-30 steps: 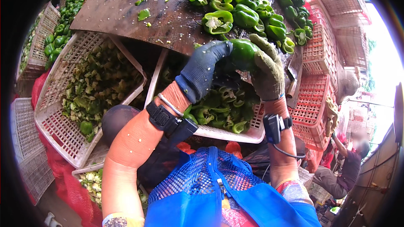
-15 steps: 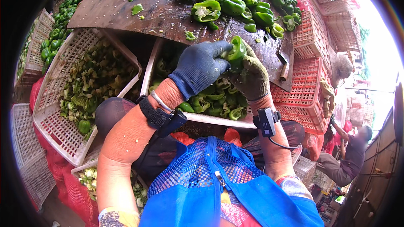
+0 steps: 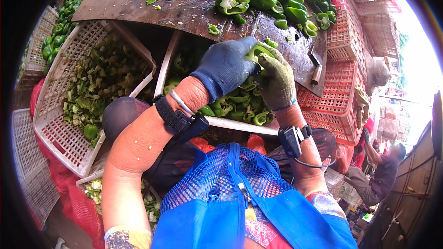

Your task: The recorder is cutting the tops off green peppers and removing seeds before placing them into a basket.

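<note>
Both my hands grip one green bell pepper (image 3: pixel 256 53) over the near edge of the worktable. My left hand (image 3: pixel 229 66), in a dark blue glove, closes on its left side. From the right, my right hand (image 3: pixel 277 74), in a dirty olive glove, has its fingers wrapped round it and hides much of it. Directly below is a white crate (image 3: pixel 230 123) of cut green peppers (image 3: pixel 240 106). On the worktable (image 3: pixel 184 9) lie whole and opened peppers, among them a cut half (image 3: pixel 232 2) with its pale core showing. A knife (image 3: pixel 315 68) rests at the table's right edge.
A tilted white crate (image 3: pixel 44 110) of pepper scraps stands at left, with a bin of pale cores (image 3: pixel 95 189) below it. Red and pink crates (image 3: pixel 328 93) are stacked at right. Whole peppers pile up at far left. Another person (image 3: pixel 383 170) works at far right.
The pepper has tipped from upright to lower between my hands, and my fingers cover more of it. My left hand has shifted slightly right. The view has moved a little.
</note>
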`<state>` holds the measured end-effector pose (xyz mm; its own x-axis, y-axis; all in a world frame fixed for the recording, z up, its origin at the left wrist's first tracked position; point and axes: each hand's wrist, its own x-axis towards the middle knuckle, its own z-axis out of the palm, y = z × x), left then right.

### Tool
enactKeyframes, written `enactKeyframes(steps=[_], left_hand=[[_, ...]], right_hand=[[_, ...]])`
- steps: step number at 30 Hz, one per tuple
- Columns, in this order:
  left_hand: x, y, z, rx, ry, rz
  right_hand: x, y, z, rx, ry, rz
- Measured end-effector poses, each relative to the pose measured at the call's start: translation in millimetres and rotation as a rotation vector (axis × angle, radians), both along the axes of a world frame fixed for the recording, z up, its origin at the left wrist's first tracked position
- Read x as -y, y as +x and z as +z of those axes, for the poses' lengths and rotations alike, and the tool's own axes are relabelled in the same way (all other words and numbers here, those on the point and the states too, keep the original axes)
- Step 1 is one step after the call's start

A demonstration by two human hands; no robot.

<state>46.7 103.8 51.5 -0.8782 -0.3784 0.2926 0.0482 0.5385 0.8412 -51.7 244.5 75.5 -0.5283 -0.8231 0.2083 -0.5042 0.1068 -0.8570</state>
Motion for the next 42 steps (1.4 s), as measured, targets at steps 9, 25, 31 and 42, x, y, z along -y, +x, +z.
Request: enactKeyframes(steps=[9,25,31,42], left_hand=[[-10,-16,-9,0.229,-0.177,0.157],[6,-36,-29,-0.061,0.097,0.105],[0,-22,-21,0.026,0.390,0.041],[-19,-5,4,-0.182,-0.110,-0.046]], right_hand=[[9,16,-28,0.325,-0.106,-0.263],[-18,5,10,0.461,-0.116,-0.367],[-25,-3,2,0.326,-0.132,-0.212],[-19,-1,-7,0.610,0.063,-0.221]])
